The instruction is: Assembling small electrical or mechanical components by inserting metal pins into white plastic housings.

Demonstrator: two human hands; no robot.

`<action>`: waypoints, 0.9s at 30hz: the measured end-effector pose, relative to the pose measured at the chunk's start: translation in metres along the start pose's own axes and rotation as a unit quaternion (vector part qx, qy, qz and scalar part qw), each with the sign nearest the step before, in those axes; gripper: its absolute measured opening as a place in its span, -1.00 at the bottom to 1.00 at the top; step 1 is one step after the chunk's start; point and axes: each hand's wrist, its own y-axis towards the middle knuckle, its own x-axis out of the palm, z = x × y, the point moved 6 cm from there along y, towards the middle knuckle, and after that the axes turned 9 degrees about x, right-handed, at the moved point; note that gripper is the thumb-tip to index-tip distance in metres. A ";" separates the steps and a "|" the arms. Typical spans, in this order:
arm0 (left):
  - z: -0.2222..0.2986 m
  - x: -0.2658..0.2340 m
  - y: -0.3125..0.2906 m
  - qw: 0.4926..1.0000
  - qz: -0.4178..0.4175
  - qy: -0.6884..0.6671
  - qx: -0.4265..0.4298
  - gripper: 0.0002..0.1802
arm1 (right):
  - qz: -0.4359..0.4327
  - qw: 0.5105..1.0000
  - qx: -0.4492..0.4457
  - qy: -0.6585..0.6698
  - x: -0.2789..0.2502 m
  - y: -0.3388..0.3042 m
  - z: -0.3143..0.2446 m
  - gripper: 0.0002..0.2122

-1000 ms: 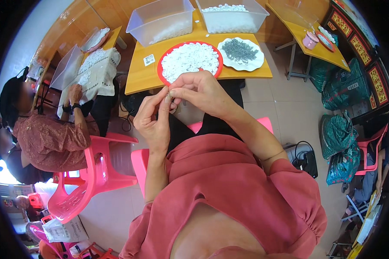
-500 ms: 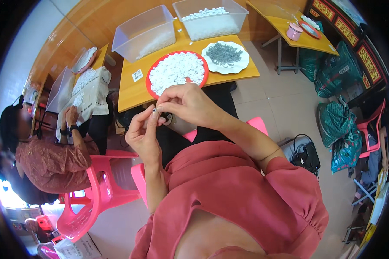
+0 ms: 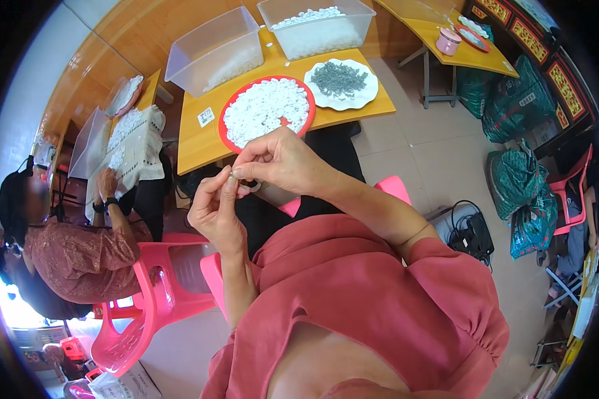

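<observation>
My left hand (image 3: pixel 216 207) and my right hand (image 3: pixel 279 159) meet fingertip to fingertip above my lap, just short of the table's front edge. Between the pinched thumbs and forefingers sits a tiny pale piece, mostly covered by the fingers and too small to name. Beyond my hands lies a red round tray (image 3: pixel 313 114) heaped with small white oval pieces (image 3: pixel 266 106), a red patch of its bottom showing near my right hand. Beside it, a white scalloped plate (image 3: pixel 371 86) carries a pile of small dark grey pieces (image 3: pixel 339 80).
Two clear plastic bins (image 3: pixel 213 53) holding white pieces stand at the table's back. On the left a co-worker (image 3: pixel 80 253) sits by a cloth-covered work surface, near a pink chair (image 3: pixel 153 292). Green bags (image 3: pixel 516 179) and a black bag (image 3: pixel 469 236) lie on the floor at right.
Both hands have shifted slightly left, still pinched together. The view has moved a little, and the small piece between my fingers shows less. The co-worker's hands have shifted slightly.
</observation>
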 end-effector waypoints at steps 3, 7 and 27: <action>-0.001 0.003 0.001 0.999 0.007 0.044 -0.017 -0.82 | 0.014 0.999 0.034 0.026 -0.004 0.005 0.009 -0.89; -0.011 -0.004 0.000 0.997 0.039 0.036 -0.051 -0.80 | 0.004 0.998 0.062 0.015 -0.012 0.013 0.007 -0.84; -0.015 -0.011 0.004 0.987 0.038 -0.100 -0.118 -0.78 | 0.158 0.820 0.056 -0.548 -0.101 0.093 0.125 -0.84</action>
